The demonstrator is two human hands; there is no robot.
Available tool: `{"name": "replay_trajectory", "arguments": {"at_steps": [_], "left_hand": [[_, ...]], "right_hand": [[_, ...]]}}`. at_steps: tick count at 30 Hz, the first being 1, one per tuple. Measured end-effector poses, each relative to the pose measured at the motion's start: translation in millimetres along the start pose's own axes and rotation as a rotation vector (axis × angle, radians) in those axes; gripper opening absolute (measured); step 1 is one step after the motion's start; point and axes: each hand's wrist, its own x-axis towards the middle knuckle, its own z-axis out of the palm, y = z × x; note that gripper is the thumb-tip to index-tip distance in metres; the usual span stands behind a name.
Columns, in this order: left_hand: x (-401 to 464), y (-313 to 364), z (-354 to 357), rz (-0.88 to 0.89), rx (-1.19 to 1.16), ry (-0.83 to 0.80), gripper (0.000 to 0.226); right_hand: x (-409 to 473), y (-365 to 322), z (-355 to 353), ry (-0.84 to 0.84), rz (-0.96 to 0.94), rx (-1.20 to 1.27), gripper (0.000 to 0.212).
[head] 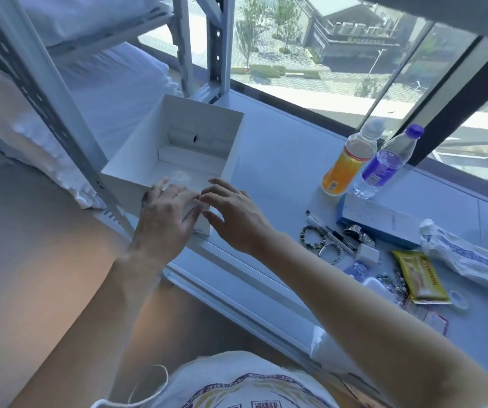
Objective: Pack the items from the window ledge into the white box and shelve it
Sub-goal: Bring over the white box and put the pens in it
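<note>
Bare ledge [281,172] between box [207,134], bottles [348,166]

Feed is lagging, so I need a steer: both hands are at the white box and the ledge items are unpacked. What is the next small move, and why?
Probably send the right hand across to the beaded bracelet, the loose item nearest it. The white box stands open, while both bottles, the blue carton and yellow sachet lie outside it. The left hand can steady the box's near wall.

Bright daylight floods through the window [339,54]; bluish cast, soft focus, edges warped.
</note>
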Motion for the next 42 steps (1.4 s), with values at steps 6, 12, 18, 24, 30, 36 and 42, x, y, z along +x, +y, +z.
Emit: {"name": "replay_trajectory", "arguments": {"at_steps": [6,12,18,24,30,36,42], "left_hand": [[-1,32,23,0.038,-0.021,0.001,0.029],[-12,62,44,0.109,-0.059,0.045,0.026],[-25,81,59,0.159,-0.059,0.082,0.025],[-39,98,61,0.120,-0.038,0.069,0.028],[-42,104,64,0.114,0.015,0.074,0.026],[-43,98,68,0.133,-0.008,0.080,0.028],[-33,77,60,0.227,0.029,0.079,0.034]], "right_hand": [[-39,21,-2,0.107,0.007,0.007,0.028],[-78,40,-7,0.197,0.006,0.025,0.028],[-107,44,-13,0.250,0.026,0.039,0.029],[-123,46,-22,0.259,-0.009,0.030,0.032],[-127,53,-13,0.304,-0.021,0.061,0.039],[-126,47,-6,0.342,0.008,0.053,0.040],[-119,31,3,0.437,0.084,-0.008,0.032]]}}
